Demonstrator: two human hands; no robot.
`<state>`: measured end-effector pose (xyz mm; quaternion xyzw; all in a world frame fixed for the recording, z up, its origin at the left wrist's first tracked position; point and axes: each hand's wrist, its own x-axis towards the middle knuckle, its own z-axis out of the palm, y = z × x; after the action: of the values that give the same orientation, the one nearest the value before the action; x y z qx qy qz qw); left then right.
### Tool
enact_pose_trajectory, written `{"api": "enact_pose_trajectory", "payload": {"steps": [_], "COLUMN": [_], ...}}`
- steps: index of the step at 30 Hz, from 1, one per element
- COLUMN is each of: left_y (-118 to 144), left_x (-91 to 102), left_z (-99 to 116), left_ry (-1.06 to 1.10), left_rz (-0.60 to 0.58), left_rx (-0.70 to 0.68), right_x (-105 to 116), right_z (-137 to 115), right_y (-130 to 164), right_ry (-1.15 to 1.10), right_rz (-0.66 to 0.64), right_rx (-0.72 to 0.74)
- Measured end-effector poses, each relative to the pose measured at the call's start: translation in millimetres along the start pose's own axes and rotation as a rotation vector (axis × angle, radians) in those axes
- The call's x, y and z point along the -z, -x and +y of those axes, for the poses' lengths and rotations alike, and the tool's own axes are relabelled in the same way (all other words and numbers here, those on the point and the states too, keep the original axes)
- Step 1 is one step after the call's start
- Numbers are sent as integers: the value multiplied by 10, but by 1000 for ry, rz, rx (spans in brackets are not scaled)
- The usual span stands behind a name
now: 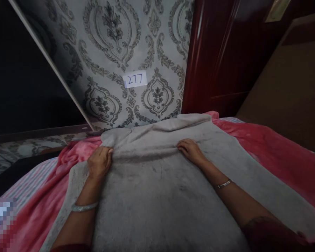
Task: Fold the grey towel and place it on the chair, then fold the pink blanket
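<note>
A large grey fleece cloth (157, 196) lies spread over a pink blanket (278, 154) on a bed. My left hand (99, 161) grips a raised fold of the grey cloth near its far left part, fingers curled into the fabric. My right hand (190, 150) rests on the same fold further right, fingers bent down onto it. Both wrists wear a thin bangle. A ridge of cloth runs between the two hands, and the far edge of the cloth is bunched toward the wall.
Patterned grey wallpaper (120, 52) stands right behind the bed, with a white label reading 277 (135, 79). A dark red wooden door (220, 56) is at the right. A striped sheet (28, 185) shows at the left under the pink blanket.
</note>
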<state>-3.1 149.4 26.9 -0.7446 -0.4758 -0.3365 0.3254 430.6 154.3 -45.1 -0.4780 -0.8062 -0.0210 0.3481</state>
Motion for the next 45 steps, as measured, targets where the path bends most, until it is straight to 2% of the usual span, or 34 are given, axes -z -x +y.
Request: {"api": "enact_pose_trajectory", "payload": {"steps": [4,9,13,20,23,27,29,31,34,41,45], "left_y": [-6,26,31,-2,-8,-7,-3,2,11,15,2], "left_x": [13,-54,-79,-17,-2,17,35,55,65,34,50], "left_z": [-4,-39,-39,15,22,20,19,17,6,-35,-59], "left_ry": [-16,-7,12,39,66,63,57,58,73,145,182], "left_rz": [-9,-95,-130,-147,-175,-200,-213,-233,-247,-269,-334], "left_rx": [-3,34,60,84,111,136,130,96,52,71,89], "right_x": [20,-19,-41,-58,36,256,319,335,356,735,759], "right_z": [-21,33,127,72,-12,-115,-140,-116,66,816,952], "right_y": [0,6,6,-21,-46,-35,-12,14,53,310,419], "right_ry": [-47,-115,-166,26,26,5,-36,-100,-147,19,105], "right_rz": [1,-93,-121,-177,-130,36,49,9,-28,130,32], "right_rx": [-19,-62,-78,-163,-163,-104,-85,-79,-91,-258,-282]}}
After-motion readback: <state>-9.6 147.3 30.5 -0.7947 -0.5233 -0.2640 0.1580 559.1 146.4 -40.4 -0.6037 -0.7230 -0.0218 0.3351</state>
